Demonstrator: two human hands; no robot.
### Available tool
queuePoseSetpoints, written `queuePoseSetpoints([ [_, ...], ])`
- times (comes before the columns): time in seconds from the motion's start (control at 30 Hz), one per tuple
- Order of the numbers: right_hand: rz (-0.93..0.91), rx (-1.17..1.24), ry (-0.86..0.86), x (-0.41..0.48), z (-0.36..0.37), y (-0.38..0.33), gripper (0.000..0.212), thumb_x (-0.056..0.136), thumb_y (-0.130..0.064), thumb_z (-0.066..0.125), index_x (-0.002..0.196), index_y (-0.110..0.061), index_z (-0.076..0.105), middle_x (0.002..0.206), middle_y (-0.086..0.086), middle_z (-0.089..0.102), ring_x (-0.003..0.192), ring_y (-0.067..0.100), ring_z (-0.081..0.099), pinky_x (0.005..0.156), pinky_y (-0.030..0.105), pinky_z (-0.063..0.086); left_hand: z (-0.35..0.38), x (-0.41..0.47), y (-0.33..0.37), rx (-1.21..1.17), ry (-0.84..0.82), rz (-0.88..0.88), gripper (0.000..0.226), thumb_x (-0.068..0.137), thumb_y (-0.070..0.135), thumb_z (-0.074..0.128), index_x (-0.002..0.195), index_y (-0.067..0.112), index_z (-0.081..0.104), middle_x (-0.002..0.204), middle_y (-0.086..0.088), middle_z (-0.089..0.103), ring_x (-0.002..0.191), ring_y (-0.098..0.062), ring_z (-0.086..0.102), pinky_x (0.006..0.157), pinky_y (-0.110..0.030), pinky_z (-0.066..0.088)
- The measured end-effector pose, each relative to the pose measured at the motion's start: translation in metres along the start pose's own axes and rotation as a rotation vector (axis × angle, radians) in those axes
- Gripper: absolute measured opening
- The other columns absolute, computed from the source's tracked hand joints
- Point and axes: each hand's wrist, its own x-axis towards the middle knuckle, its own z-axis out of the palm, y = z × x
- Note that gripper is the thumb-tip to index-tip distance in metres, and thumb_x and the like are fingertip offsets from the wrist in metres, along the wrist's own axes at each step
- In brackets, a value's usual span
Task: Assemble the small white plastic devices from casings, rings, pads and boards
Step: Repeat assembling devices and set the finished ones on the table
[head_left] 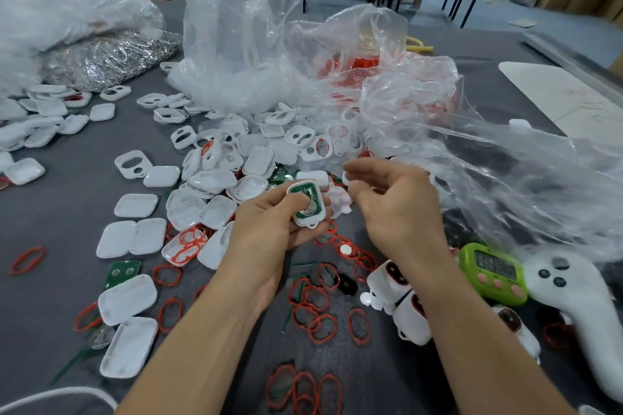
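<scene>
Grey felt covered the table (50, 229), with cardboard boxes and table legs beyond its far edge at 12 o'clock. A clear bag (236, 27) stood open at 12, and white casings (236, 162) spilled from its mouth toward me. Behind it at 1 o'clock a second bag (364, 57) held red parts, and at 10 o'clock a third bag (108, 57) was full of metal loops. Loose film (499, 172) sprawled from 2 to 3 o'clock, crowding the side where my right hand worked. Bare felt lay open at 9 o'clock. Nearer, at 6, red rings (313, 313) were strewn between my forearms.

My left hand (266, 226) gripped a casing (310, 222) at the centre, thumb pressed on the green board (301, 191) seated in it. My right hand (397, 205), just beside it at 3 o'clock, pinched a white bit (346, 178) between thumb and forefinger; I could not tell what it was. Finished devices (401, 300) lay at 4 o'clock, beside a green timer (492, 274) and a white controller (573, 300).
</scene>
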Motion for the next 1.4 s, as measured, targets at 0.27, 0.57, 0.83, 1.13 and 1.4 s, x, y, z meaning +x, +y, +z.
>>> queuePoseSetpoints([
  [0.27, -0.156, -0.612, -0.404, 0.06, 0.041, -0.022, 0.03, 0.086, -0.021, 0.08, 0.116, -0.023, 0.077, 0.117, -0.001, 0.076, 0.109, 0.018, 0.069, 0.093, 0.027, 0.051, -0.008, 0.006, 0.005, -0.119, 0.078, -0.017, 0.023, 0.098, -0.003, 0.055, 0.099, 0.006, 0.077, 0.097, -0.019, 0.078, 0.084, -0.024, 0.077, 0.069, -0.03, 0.064],
  [0.57, -0.02, -0.299, -0.236, 0.014, 0.005, -0.001, 0.028, 0.063, -0.016, 0.092, 0.078, -0.035, 0.079, 0.06, -0.033, 0.063, 0.061, -0.018, 0.058, 0.054, 0.001, 0.038, -0.01, 0.008, 0.006, -0.141, 0.108, -0.012, 0.018, 0.098, -0.002, 0.056, 0.1, 0.0, 0.073, 0.093, -0.02, 0.078, 0.086, -0.026, 0.078, 0.066, -0.028, 0.062],
  [0.83, -0.016, -0.512, -0.344, -0.012, -0.008, 0.006, 0.028, 0.069, -0.027, 0.088, 0.086, -0.037, 0.069, 0.078, -0.023, 0.058, 0.071, -0.01, 0.053, 0.056, 0.006, 0.032, -0.008, 0.006, 0.004, -0.065, 0.081, 0.0, 0.017, 0.098, -0.002, 0.056, 0.103, 0.0, 0.072, 0.093, -0.019, 0.078, 0.085, -0.024, 0.078, 0.067, -0.029, 0.063],
  [1.13, 0.172, 0.613, -0.238, -0.016, -0.009, 0.007, 0.033, 0.075, 0.012, 0.078, 0.083, -0.02, 0.074, 0.082, 0.002, 0.076, 0.072, 0.011, 0.068, 0.069, 0.022, 0.057, -0.007, 0.008, -0.002, 0.024, 0.034, 0.007, 0.019, 0.097, -0.001, 0.057, 0.106, 0.001, 0.073, 0.095, -0.017, 0.079, 0.087, -0.024, 0.078, 0.08, -0.036, 0.064],
  [1.4, 0.247, 0.986, -0.434, -0.015, -0.008, 0.004, 0.022, 0.067, -0.005, 0.074, 0.081, -0.021, 0.081, 0.089, 0.006, 0.078, 0.086, 0.017, 0.076, 0.087, 0.032, 0.062, -0.005, 0.006, -0.001, 0.042, 0.014, 0.031, 0.024, 0.097, -0.003, 0.057, 0.104, 0.007, 0.077, 0.097, -0.015, 0.079, 0.091, -0.025, 0.078, 0.083, -0.037, 0.064],
])
